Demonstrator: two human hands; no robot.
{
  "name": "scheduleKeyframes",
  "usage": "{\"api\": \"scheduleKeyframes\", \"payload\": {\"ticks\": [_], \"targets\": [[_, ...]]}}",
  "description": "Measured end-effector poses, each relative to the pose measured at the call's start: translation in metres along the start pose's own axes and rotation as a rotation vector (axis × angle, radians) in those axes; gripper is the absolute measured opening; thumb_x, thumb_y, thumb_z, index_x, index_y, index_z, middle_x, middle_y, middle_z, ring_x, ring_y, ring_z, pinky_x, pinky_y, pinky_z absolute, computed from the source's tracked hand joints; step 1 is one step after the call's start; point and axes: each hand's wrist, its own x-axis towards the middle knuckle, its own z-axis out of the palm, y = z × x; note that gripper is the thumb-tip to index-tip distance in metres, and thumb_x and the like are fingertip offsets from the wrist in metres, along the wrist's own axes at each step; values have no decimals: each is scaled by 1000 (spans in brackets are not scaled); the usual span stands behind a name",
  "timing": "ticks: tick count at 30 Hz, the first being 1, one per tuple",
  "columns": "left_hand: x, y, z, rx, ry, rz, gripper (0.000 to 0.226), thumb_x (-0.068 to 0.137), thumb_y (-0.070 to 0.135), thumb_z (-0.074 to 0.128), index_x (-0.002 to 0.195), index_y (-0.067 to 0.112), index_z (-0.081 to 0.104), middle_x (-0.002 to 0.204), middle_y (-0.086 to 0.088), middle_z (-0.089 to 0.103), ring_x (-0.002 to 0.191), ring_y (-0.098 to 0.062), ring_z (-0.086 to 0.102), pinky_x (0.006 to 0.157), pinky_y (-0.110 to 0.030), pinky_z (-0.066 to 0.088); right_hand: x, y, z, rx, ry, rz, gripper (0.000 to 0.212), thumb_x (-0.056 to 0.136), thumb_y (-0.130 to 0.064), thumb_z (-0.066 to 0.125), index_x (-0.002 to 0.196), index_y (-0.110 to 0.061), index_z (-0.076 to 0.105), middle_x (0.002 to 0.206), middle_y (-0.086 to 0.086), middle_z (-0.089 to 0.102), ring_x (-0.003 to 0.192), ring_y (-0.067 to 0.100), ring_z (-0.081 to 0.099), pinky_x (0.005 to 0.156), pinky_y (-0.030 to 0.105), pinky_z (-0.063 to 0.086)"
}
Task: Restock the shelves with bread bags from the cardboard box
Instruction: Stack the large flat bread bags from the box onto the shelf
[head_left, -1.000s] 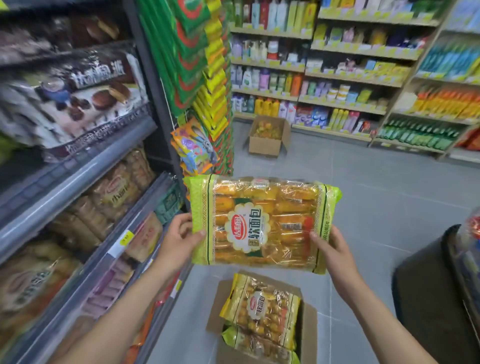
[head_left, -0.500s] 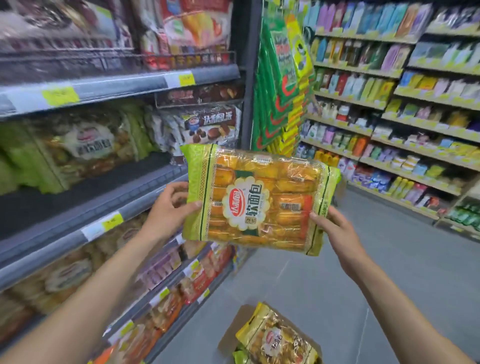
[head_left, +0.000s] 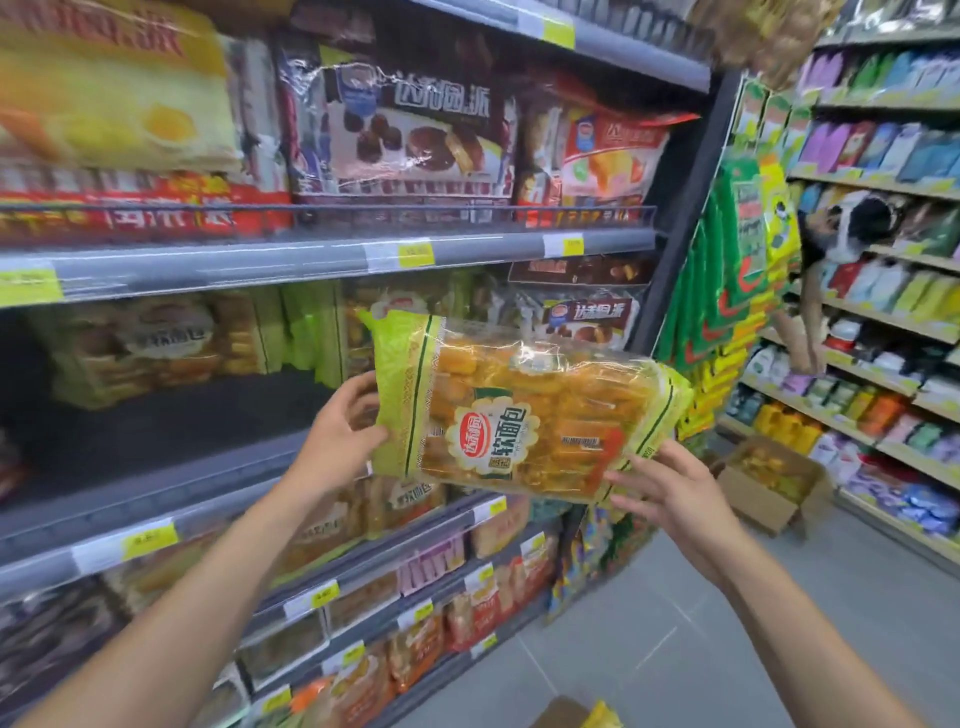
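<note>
I hold a bread bag (head_left: 524, 415), clear with green ends and orange rolls inside, flat in front of the middle shelf (head_left: 208, 447). My left hand (head_left: 340, 426) grips its left end. My right hand (head_left: 670, 499) supports its lower right corner with fingers spread under it. Several bags of the same bread (head_left: 156, 348) stand at the back left of that shelf, with dark bare shelf in front of them. Only a corner of the cardboard box (head_left: 563, 714) shows at the bottom edge, with a yellow bag tip beside it.
Cake and pie packs (head_left: 410, 130) fill the shelf above. Lower shelves (head_left: 415, 613) hold more packaged bread. Green and yellow snack strips (head_left: 727, 291) hang at the shelf end. A second open box (head_left: 769, 478) sits on the floor by the far shelves, where a person (head_left: 836, 244) stands.
My view has swung up and left toward the shelves. The bag has risen to the middle shelf's level and tilted, and the box has nearly dropped out of view.
</note>
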Motion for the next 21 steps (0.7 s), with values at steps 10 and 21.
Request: {"api": "scheduleKeyframes", "payload": {"ticks": [10,21], "targets": [[-19,-7,-76,-693,168,-142,33,102,10,46,125,21,68,116,-15,75,102,-36,71,91,-55,55,6,8,75,502,-160,-18,52,82,-20,65,131,-2,61,131,20,65,118,37,64,104,47,51],[-28,-36,-144,-589,211,-296,56,87,14,77,139,11,55,137,-10,56,108,-25,68,82,-37,55,-20,18,138,243,-254,-20,47,84,-31,69,112,6,68,106,24,68,91,34,68,83,43,55]]}}
